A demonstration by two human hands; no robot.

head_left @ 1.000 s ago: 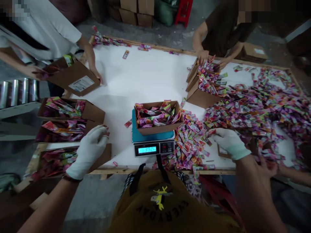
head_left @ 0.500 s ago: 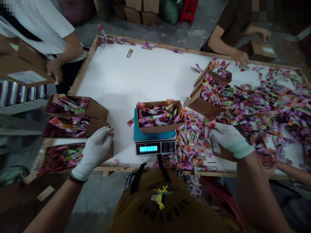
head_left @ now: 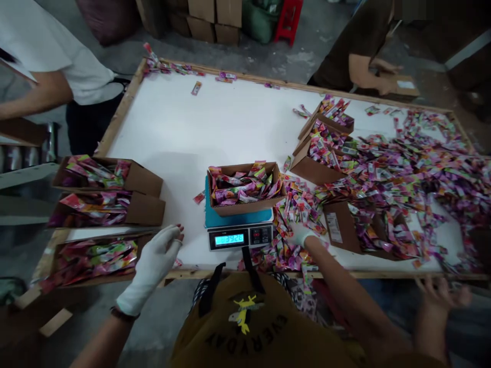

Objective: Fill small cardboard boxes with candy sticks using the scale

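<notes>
Your left hand [head_left: 153, 266], gloved in white, hovers with its fingers spread and nothing in them over the near table edge [head_left: 345, 274], just beside a filled carton [head_left: 92, 258] at the near left corner. Your right hand [head_left: 301, 236], also gloved, is dug into the heap of sachets [head_left: 291, 240] right of the scale; the wrappers cover its fingers, so you cannot tell whether it is clenched on any.

Between your hands sits the scale [head_left: 238, 236], its lit display facing you. On its blue platform rests an open box [head_left: 245, 189] heaped with sachets. To its right, an empty labelled box [head_left: 337, 227] lies on its side amid the loose sachets, close to your right hand.

On your left, two more filled cartons [head_left: 107, 191] are lined up along the table's side. Farther right, the big sachet pile [head_left: 414, 174] covers that half of the white tabletop [head_left: 215, 128], and two part-filled boxes [head_left: 322, 148] stand at its inner edge.

At the far left a person in a white shirt [head_left: 57, 61] stands beside the table; at the far right another person's arm [head_left: 364, 71] reaches over a flat carton off the table.
</notes>
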